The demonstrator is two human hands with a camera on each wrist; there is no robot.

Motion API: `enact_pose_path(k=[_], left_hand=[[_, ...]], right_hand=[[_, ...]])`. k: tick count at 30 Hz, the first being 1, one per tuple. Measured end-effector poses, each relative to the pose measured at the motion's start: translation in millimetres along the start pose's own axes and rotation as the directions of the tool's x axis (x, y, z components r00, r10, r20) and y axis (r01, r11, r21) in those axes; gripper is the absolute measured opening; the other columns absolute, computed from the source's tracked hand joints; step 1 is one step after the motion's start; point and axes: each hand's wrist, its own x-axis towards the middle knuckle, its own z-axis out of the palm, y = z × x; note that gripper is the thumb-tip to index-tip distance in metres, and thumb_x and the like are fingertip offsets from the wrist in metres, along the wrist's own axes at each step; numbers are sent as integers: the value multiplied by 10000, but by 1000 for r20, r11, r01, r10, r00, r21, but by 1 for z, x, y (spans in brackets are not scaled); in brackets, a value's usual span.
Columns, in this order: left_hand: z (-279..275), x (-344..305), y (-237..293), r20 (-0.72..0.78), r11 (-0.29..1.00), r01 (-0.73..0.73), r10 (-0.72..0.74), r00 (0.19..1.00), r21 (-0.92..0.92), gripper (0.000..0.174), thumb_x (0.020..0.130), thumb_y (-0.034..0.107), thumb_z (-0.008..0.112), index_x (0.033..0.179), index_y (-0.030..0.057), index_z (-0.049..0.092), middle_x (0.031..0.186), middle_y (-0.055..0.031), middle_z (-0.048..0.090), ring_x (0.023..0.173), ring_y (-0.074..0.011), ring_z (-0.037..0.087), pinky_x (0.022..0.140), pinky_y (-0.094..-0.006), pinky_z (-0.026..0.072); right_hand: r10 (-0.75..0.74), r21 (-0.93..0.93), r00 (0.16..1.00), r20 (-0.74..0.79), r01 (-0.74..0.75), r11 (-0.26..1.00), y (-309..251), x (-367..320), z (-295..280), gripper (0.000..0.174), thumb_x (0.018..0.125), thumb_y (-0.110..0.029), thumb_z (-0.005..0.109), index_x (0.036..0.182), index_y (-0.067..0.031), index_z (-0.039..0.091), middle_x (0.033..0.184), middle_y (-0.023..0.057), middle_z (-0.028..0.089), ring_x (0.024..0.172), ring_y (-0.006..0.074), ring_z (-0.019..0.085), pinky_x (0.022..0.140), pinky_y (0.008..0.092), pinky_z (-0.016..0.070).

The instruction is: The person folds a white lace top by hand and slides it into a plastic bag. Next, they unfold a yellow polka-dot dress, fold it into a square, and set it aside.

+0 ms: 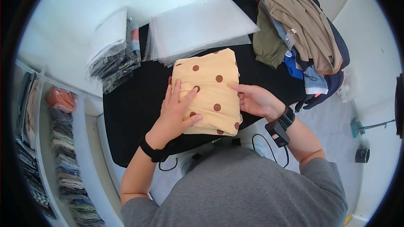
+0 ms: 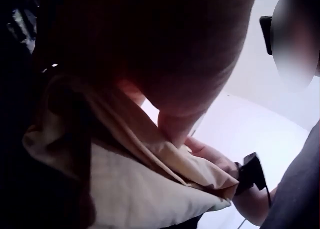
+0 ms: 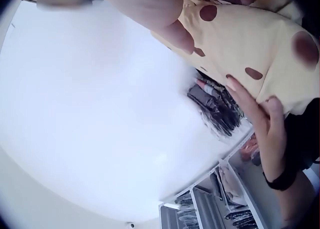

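Note:
A folded yellow cloth (image 1: 210, 96) with brown polka dots lies as a rectangular bundle at the front of the black-covered table (image 1: 126, 130). My left hand (image 1: 170, 113) rests on its left part, fingers straight and spread across the top. At the right edge, my right hand (image 1: 261, 101) pinches the cloth, thumb on top and the other fingers partly hidden beneath. Layered folds of the cloth (image 2: 150, 194) show along its side in the left wrist view. The right wrist view has the dotted top of the cloth (image 3: 235, 39) between both hands.
Flat clear plastic bags (image 1: 202, 25) are stacked behind the cloth. Bagged garments (image 1: 115, 48) sit at the back left. A heap of loose clothes (image 1: 299, 29) covers the back right. Shelves (image 1: 94, 151) with packed clothes stand left of the table.

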Motion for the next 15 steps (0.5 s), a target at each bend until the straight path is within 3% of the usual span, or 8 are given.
enact_pose_path(k=[1,7,11,13,15], left_hand=[[5,-2,-1,59,1000,22,-21,998,-13,697,797,293,672,1412,165,369,1500,-272,67,1375,-463,89,1113,-486,157],[4,-3,-6,97,991,89,-80,992,-95,690,807,325,664,1415,192,366,1495,-286,57,1374,-471,73,1115,-484,147],[7,-4,-12,67,995,39,-32,997,-96,688,803,332,667,1412,209,371,1495,-283,63,1370,-478,76,1114,-488,153],[11,-4,-10,13,1000,14,-14,1000,-25,680,787,346,681,1391,211,398,1462,-307,141,1334,-526,118,1104,-508,185],[11,-4,-8,18,999,29,-29,999,-24,679,786,349,682,1389,212,401,1458,-310,149,1332,-528,123,1104,-509,186]], right_hand=[[-26,4,1000,-16,26,1000,1,3,6,392,911,-188,569,1237,13,483,1215,134,570,1074,212,578,971,354,420],[-41,118,999,-35,45,992,-5,26,25,449,912,-181,567,1301,-10,422,1280,160,509,1156,267,519,1000,430,407],[-2,169,1000,29,-3,986,-1,27,26,498,888,-135,591,1328,-18,388,1287,142,504,1181,255,500,996,417,417],[-214,-243,973,86,229,943,1,27,31,574,853,-84,619,1356,-31,348,1319,127,477,1209,242,477,1008,399,407],[-232,-258,966,111,254,932,1,26,34,612,836,-62,629,1369,-37,328,1331,123,465,1215,234,472,1014,393,401]])
